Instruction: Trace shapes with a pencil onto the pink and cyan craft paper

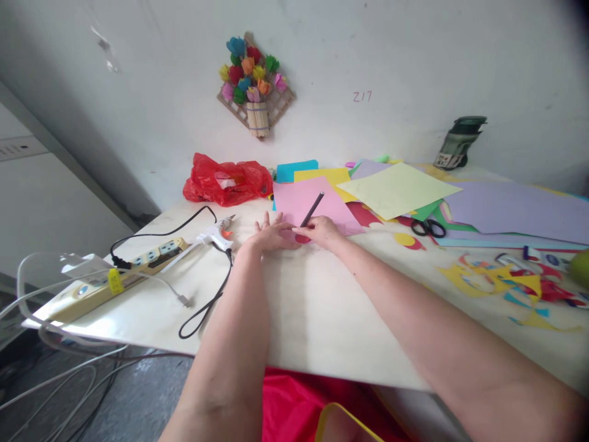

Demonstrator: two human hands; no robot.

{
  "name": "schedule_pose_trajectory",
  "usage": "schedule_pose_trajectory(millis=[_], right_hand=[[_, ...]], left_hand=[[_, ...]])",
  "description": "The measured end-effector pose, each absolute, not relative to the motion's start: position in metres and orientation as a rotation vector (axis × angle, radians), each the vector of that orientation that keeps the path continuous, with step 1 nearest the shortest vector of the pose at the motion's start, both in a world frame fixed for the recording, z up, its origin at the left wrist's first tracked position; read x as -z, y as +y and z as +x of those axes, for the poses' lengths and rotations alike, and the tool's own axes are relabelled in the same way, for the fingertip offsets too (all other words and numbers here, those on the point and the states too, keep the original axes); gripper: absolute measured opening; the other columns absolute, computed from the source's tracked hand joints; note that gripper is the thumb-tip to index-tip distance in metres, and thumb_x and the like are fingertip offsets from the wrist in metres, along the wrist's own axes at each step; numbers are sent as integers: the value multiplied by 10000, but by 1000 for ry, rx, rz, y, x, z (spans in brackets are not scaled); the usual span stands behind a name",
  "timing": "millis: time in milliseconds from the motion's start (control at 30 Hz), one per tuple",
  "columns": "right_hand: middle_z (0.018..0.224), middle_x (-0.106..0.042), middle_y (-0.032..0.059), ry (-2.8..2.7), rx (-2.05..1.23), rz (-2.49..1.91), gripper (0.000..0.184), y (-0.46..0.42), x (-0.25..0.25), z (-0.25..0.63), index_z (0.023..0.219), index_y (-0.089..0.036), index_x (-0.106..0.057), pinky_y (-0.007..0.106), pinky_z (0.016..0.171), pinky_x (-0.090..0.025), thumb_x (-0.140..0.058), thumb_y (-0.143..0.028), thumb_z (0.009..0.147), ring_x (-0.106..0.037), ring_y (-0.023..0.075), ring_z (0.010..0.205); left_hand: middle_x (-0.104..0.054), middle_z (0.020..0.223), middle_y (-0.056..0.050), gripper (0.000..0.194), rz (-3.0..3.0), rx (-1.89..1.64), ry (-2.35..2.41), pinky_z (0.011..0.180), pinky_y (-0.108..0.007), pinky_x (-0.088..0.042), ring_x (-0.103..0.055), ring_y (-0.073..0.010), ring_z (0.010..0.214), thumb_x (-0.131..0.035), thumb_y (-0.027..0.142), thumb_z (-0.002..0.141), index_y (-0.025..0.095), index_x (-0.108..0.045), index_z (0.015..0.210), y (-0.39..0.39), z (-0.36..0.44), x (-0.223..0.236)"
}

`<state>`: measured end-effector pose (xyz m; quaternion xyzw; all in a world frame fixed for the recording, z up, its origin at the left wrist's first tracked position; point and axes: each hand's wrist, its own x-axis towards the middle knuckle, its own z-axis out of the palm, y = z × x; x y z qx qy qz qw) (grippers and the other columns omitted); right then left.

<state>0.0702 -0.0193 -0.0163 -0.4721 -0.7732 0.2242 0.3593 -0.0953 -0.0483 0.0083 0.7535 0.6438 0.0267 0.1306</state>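
The left hand lies at the near left side of one pink sheet, with its fingers spread wide. The right hand pinches one black pen; I can't see the tip well. One red round bit peeks out between the two hands, at the sheet's near edge. Around the hands, one white glue gun is at 9 o'clock, one red bag at 10, one flower craft at 11, one bottle at 2, and one pair of black scissors at 3.
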Motion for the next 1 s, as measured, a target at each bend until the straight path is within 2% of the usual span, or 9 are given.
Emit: schedule_pose_trajectory(millis=[400, 1000], right_hand=[[711, -681, 17, -1991, -648, -1191, 319, -18, 18, 72, 767, -223, -694, 239, 625, -433, -604, -501, 639, -610, 158, 715], [667, -665, 12, -1995, -685, -1208, 300, -17, 17, 73, 750, -216, -695, 248, 611, -429, -619, -477, 622, -602, 160, 688]], left_hand=[[-25, 1450, 37, 733, 2201, -129, 1825, 988, -573, 33, 155, -332, 1268, -518, 665, 587, 374, -395, 1248, -44, -99, -4], [-41, 1451, 18, 722, 2196, -128, 1836, 983, -573, 42, 142, -325, 1276, -527, 641, 592, 361, -405, 1246, -44, -98, -4]])
